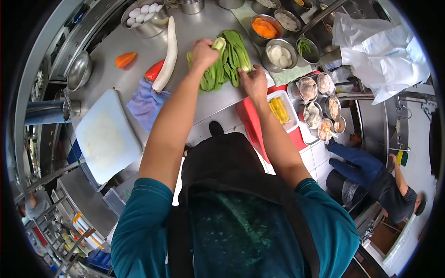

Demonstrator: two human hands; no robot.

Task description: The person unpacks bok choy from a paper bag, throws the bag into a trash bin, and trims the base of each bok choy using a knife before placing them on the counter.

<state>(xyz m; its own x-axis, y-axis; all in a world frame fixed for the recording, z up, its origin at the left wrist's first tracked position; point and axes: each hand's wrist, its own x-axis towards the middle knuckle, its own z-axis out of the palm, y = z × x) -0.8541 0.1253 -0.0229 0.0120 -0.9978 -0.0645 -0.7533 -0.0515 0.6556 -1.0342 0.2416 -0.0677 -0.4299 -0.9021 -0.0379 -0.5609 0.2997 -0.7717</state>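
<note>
My black apron (pixel 222 162) faces the steel worktop (pixel 201 25), leafy greens (pixel 234 55) laid straight ahead of me.

The greens lie side by side, probably for easy reach, with a long white vegetable (pixel 167 58) to their left, seemingly kept out of the way. My left hand (pixel 204 54) curls round a pale stem end (pixel 219 44), likely to steady it; my right hand (pixel 253 81) bends against another, and I cannot tell whether it pinches.

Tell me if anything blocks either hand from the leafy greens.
Nothing visible does. The left hand is on the leafy greens, the right hand at their near right edge; the long white vegetable lies to the left.
</note>
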